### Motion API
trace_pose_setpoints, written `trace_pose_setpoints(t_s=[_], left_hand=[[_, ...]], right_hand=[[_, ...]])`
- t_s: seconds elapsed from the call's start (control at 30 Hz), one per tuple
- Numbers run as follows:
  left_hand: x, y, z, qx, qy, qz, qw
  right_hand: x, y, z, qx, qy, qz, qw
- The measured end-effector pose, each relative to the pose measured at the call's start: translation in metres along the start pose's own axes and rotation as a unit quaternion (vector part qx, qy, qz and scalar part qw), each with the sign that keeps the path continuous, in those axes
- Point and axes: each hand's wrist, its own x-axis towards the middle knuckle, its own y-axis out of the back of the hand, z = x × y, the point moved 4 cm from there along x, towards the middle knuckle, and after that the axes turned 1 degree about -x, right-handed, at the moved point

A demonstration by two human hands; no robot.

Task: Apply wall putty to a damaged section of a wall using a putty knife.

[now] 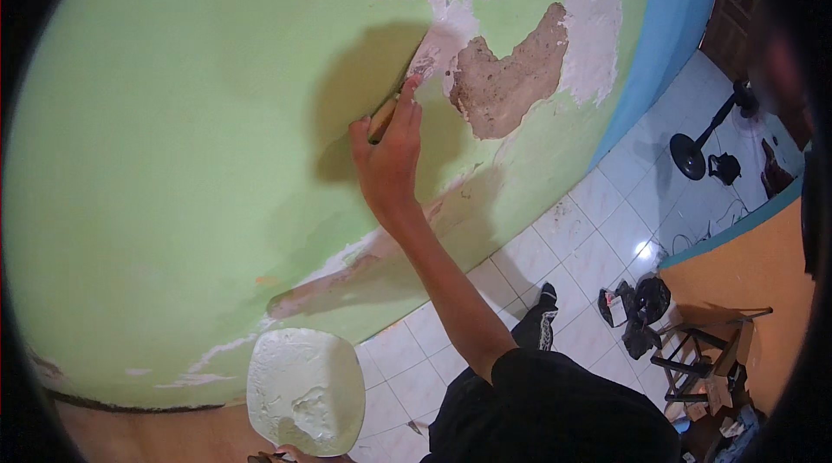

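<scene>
My right hand (392, 155) is closed around the handle of a putty knife (381, 119), with one finger stretched along it. The blade lies against the green wall (191, 133), on a smear of white putty (448, 34) beside a bare brown-grey patch (511, 81). At the lower edge my left hand (303, 454), mostly cut off, grips the rim of a pale, rounded-square tray (351, 376). White putty (308, 411) covers part of that tray. Something dark by the left fingers is too cropped to name.
A long scraped strip (325, 285) runs low along the wall. On the tiled floor (563, 229) are black plastic bags (641, 311), a wooden chair (706, 355) and a black stand fan (689, 155). An orange partition (745, 264) stands at right; a shoe (548, 294) shows below my arm.
</scene>
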Motion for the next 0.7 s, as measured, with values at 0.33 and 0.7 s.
trace_pose_setpoints(t_s=[0.33, 0.7], left_hand=[[0.001, 0.0, -0.009, -0.016, -0.009, -0.023, 1.0], [-0.005, 0.013, -0.036, -0.042, 0.007, -0.001, 0.999]], right_hand=[[-0.047, 0.016, -0.016, 0.02, -0.026, -0.057, 0.998], [0.007, 0.012, -0.031, -0.008, 0.0, 0.001, 1.0]])
